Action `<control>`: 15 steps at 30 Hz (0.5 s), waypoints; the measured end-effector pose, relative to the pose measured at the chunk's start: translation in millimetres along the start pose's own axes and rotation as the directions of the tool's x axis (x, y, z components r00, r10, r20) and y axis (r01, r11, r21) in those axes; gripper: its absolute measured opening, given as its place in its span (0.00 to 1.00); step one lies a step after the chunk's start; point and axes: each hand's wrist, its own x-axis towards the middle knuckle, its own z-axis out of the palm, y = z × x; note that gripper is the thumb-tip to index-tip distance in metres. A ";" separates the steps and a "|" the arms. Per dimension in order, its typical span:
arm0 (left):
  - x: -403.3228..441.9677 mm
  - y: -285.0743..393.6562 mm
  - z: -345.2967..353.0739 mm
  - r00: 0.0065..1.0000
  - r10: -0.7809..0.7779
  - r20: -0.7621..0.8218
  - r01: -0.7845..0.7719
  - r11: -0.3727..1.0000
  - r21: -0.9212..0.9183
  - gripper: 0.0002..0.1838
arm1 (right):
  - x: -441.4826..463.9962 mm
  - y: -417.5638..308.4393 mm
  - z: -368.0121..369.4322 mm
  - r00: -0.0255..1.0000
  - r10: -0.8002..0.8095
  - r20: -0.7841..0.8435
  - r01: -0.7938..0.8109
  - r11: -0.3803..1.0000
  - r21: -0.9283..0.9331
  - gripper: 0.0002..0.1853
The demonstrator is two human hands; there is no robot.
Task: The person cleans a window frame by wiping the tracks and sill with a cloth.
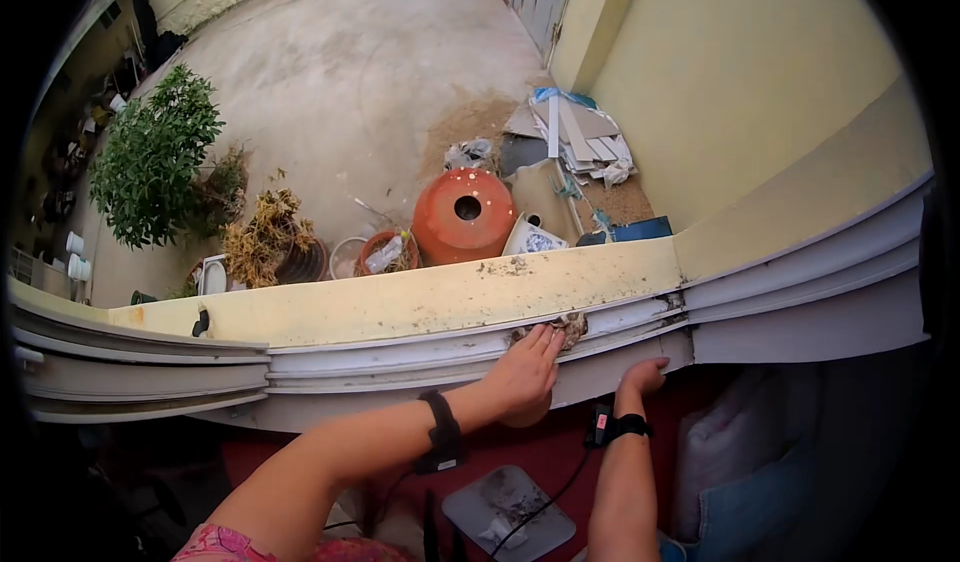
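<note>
My left hand [522,374] lies over the white window track [400,358], its fingers together and pressed on a dirty, crumpled cloth or tissue [572,332]. The cloth is brown with grime and sits in the groove just past my fingertips. My right hand [642,374] rests at the inner edge of the sill [735,337], to the right of the cloth. Its fingers point right and are seen edge-on, with nothing visible in them. Dark dirt specks the track and the yellow outer ledge [440,297].
Below the sill is a grey tray [510,512] with dirt and a crumpled white tissue. Sliding frames stand at both sides of the track. Outside are a round red-orange pot [464,218], a leafy plant [158,157], dried plants [265,237] and stacked boards [580,132].
</note>
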 end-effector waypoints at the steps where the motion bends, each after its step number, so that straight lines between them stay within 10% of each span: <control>1: 11.1 0.7 4.2 0.999 0.037 0.022 -0.037 0.999 -0.035 0.26 | 0.0 0.2 -1.0 1.000 -0.005 -0.007 0.005 1.000 -0.018 0.37; 15: -149.1 -77.6 -137.9 0.949 -0.204 0.242 0.221 0.974 -0.046 0.23 | 7.6 4.0 3.5 1.000 -0.021 -0.014 0.022 1.000 0.008 0.37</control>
